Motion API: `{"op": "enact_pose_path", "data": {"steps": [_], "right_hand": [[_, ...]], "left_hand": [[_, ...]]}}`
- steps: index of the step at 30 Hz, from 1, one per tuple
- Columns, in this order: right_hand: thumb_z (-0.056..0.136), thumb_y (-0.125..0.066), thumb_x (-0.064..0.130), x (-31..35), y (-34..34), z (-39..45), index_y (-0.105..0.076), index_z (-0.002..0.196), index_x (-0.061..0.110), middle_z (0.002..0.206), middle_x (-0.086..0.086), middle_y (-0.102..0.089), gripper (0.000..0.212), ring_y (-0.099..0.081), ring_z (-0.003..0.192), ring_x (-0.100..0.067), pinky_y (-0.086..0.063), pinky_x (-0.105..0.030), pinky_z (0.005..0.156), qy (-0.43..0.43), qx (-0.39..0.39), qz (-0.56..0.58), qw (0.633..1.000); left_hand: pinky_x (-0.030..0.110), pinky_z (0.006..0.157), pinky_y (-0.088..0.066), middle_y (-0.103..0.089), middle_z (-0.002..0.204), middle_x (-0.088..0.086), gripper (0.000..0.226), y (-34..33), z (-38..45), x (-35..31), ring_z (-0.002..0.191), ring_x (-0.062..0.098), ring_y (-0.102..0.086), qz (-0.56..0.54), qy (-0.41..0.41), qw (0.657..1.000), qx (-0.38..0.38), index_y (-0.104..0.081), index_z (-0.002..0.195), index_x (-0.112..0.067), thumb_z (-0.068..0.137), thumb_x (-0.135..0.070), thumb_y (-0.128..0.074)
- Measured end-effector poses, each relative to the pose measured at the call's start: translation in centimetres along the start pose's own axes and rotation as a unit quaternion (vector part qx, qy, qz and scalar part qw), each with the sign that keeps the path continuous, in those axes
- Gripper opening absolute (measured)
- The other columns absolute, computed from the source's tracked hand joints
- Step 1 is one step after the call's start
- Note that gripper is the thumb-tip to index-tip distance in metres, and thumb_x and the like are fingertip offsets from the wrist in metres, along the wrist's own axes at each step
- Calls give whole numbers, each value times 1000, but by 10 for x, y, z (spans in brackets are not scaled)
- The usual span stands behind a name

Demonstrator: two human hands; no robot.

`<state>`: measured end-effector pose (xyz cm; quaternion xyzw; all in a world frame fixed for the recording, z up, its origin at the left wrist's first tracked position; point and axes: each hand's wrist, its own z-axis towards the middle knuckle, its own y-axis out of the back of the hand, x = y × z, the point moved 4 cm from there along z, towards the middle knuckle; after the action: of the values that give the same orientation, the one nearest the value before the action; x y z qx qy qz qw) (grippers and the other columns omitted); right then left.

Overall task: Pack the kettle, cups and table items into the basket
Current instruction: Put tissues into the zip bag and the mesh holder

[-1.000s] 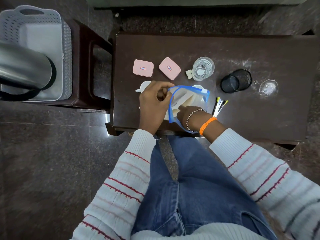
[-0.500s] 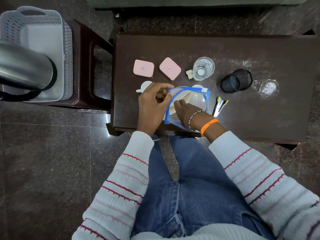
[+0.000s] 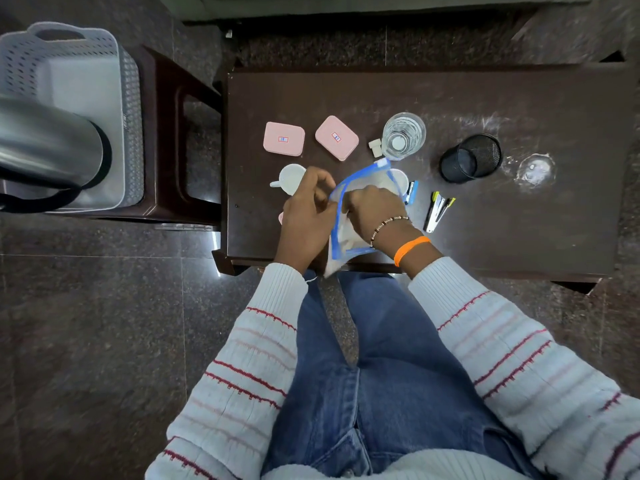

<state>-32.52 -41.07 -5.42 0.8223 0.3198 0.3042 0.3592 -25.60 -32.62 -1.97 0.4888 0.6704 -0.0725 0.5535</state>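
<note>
A clear zip bag (image 3: 346,237) with a blue rim is held open over the near edge of the dark table (image 3: 450,98). My left hand (image 3: 306,213) pinches the bag's left rim. My right hand (image 3: 372,207) reaches into the bag's mouth; its fingertips are hidden inside. A white cup (image 3: 291,178) sits just beyond my left hand, and a second white cup (image 3: 400,178) shows behind the bag. The steel kettle (image 3: 45,147) lies in the grey basket (image 3: 124,98) on a stool at the left.
On the table lie two pink boxes (image 3: 284,138) (image 3: 336,137), a drinking glass (image 3: 403,135), a small white piece (image 3: 375,147), a black mesh pen holder (image 3: 471,162), a glass lid (image 3: 535,169), a blue item (image 3: 412,192) and a stapler (image 3: 437,211). My jeans-clad legs are below the table edge.
My right hand has risen from deep inside the bag toward its mouth. The bag's opening has narrowed and tilted toward me. My left hand has kept its hold on the rim.
</note>
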Motion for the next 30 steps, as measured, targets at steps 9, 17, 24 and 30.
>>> {"op": "enact_pose_path", "data": {"steps": [9,17,24,30], "right_hand": [[76,-67,2,-38,60,-28,-70,77,4,101,-15,-61,4,-51,99,-22,-30,-13,86,1,-197,380,904],[86,-60,3,-68,62,-32,-50,61,19,57,0,-40,31,-35,51,0,-28,-14,50,-92,-163,575,796],[80,-67,2,-64,53,-36,-68,82,-1,80,-8,-58,4,-48,68,-7,-38,-17,64,-32,-128,547,827],[77,-71,4,-56,54,-28,-69,83,2,106,-5,-48,6,-49,101,-12,-37,-3,78,8,-147,512,846]], "left_hand": [[12,56,-32,-56,86,5,22,0,9,14,74,14,-48,123,65,990,-7,-62,85,-7,85,2,-42],[5,57,-38,-56,88,-5,32,4,15,10,82,11,-53,83,101,991,-9,-70,85,-5,91,-10,-39],[25,67,-44,-59,89,2,43,-9,17,-7,77,15,-56,100,81,992,-1,-66,81,-10,85,-50,-54],[8,66,-41,-52,78,-7,32,-24,16,-30,69,4,-51,36,-1,996,77,-72,95,-14,70,-33,-77]]}}
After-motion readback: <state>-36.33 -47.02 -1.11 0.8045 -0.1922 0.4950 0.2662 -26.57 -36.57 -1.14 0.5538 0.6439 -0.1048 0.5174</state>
